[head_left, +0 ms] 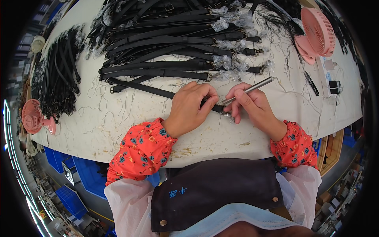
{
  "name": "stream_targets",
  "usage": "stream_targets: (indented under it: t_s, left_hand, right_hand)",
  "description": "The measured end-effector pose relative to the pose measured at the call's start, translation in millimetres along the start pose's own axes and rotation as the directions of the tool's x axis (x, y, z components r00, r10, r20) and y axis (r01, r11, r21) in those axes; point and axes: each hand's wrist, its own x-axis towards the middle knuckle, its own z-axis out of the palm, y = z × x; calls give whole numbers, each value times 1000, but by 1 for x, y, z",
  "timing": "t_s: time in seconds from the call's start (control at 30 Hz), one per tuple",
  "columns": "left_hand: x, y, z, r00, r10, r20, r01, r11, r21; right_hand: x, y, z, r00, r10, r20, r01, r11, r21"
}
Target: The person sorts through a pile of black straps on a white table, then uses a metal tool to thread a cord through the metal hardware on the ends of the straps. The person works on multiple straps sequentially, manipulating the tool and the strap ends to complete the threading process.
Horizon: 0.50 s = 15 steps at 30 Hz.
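A black strap [148, 89] runs from a buckle at the left toward my hands at the table's middle. My left hand [193, 103] pinches this strap close to its right end, where clear plastic wrap shows beneath the fingers. In my right hand [252, 103] is a slim silver metal pen-shaped tool [258, 84], slanted with its tip down at the strap's end. What the tip touches is too small to make out. Just beyond my hands lies a pile of similar black straps [166, 51], several with metal rings and plastic-wrapped ends.
Another bundle of black straps [59, 71] lies at the left. Pink fans stand at the far right [316, 31] and left edge [32, 116]. A black pen [311, 83] and loose threads lie on the pale table [118, 134]. Blue crates [89, 175] sit below the table.
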Motion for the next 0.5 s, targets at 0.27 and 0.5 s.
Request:
stream_targets:
  t_s: [0.27,0.5]
  left_hand:
    - [-1,0,0,1000,-10,4,10,1000,-3]
    - [-1,1,0,1000,-10,-6,10,1000,-5]
  right_hand:
    - [0,0,-1,1000,-13,10,13,1000,-14]
    - [0,0,1,1000,-14,-1,14,1000,-9]
